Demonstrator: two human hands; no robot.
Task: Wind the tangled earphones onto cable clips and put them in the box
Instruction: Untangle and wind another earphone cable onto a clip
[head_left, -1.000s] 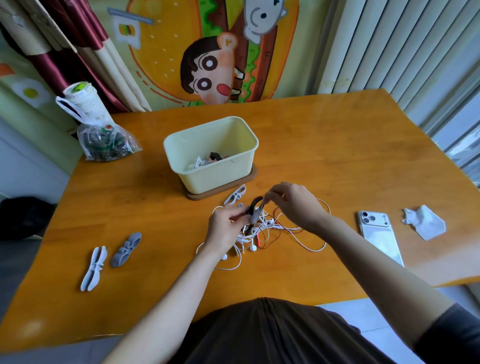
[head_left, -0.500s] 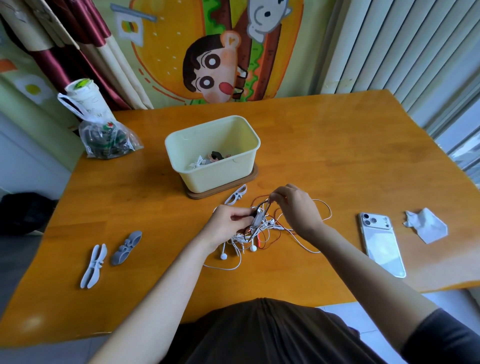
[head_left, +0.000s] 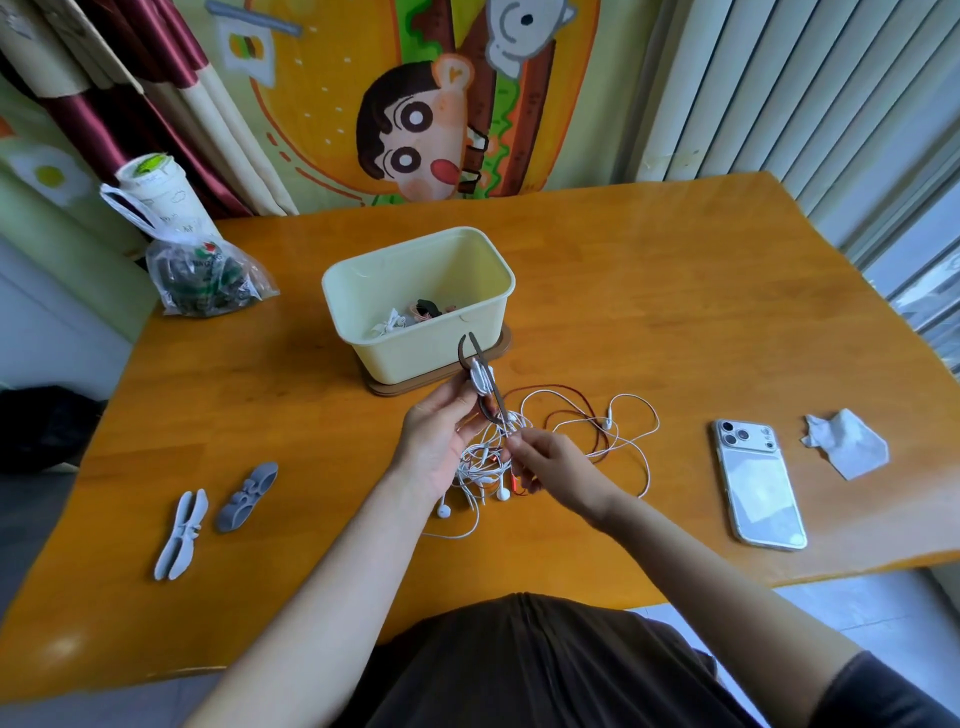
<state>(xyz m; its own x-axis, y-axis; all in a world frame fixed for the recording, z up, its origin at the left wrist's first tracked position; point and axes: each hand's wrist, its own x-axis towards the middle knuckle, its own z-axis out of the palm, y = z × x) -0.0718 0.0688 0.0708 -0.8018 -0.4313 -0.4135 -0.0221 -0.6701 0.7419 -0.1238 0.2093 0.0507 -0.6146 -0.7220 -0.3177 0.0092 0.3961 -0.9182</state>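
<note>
The wooden worktop (head_left: 649, 312) is carrying everything within arm's reach. The cream box (head_left: 415, 356) is sitting on its brown base (head_left: 385, 388) at the middle, close behind the hands — placed there, I judge, so a finished bundle needs only a short reach. Some wound earphones (head_left: 415, 314) are already lying at its bottom.

A phone (head_left: 758, 483) and a crumpled tissue (head_left: 844, 441) are lying off to the right, and a plastic bag (head_left: 202, 280) is sitting at the far left corner, all well apart from the work. Two spare cable clips, one pale (head_left: 181, 532) and one grey (head_left: 247, 498), are waiting near the left edge, probably set aside for the next cables.

The tangled earphones (head_left: 483, 462) are lying on the worktop just in front of the box, with white and red cables looping out to the right. The left grip (head_left: 439, 441) is clenching the lower end of a dark cable clip (head_left: 475, 351) and holding it upright above the tangle — likely so its middle is free for winding. A few white turns are already sitting round it. The right grip (head_left: 558, 467) is pinching a strand of the tangle just beneath the clip, apparently feeding it up for another turn.
</note>
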